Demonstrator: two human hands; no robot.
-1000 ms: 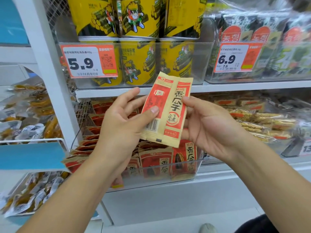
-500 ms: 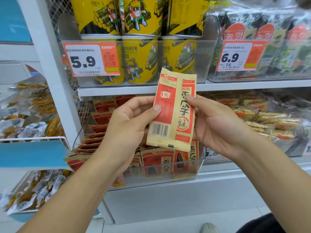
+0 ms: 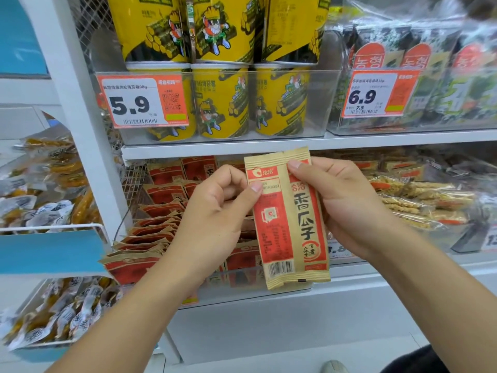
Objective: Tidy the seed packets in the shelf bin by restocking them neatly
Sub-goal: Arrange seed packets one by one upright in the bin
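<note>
Holding: a tan-and-red seed packet (image 3: 287, 219) is held upright in front of the lower shelf, its back face with the barcode turned to the camera.
Left grip: the left hand (image 3: 215, 219) is closed on the packet's left edge near the top, thumb pressed on the red panel, the other fingers curled.
Right grip: the right hand (image 3: 347, 208) is clasped round the packet's right edge, thumb on the upper front, fingers hidden behind it.
Packet position: it is held in the air just above and in front of the clear shelf bin (image 3: 242, 281), apart from the stock inside.
Bin contents: more seed packets (image 3: 150, 238) of the same kind are seen in the bin, leaning in an uneven row at the left and standing at the front.
Upper shelf: yellow snack canisters (image 3: 220, 103) are stacked in a clear tray, with a 5.9 price tag (image 3: 142, 102) on its front; a 6.9 price tag (image 3: 376, 94) is fixed before dark seaweed packs (image 3: 443, 76).
Right of bin: wrapped snack sticks (image 3: 419, 200) are piled.
</note>
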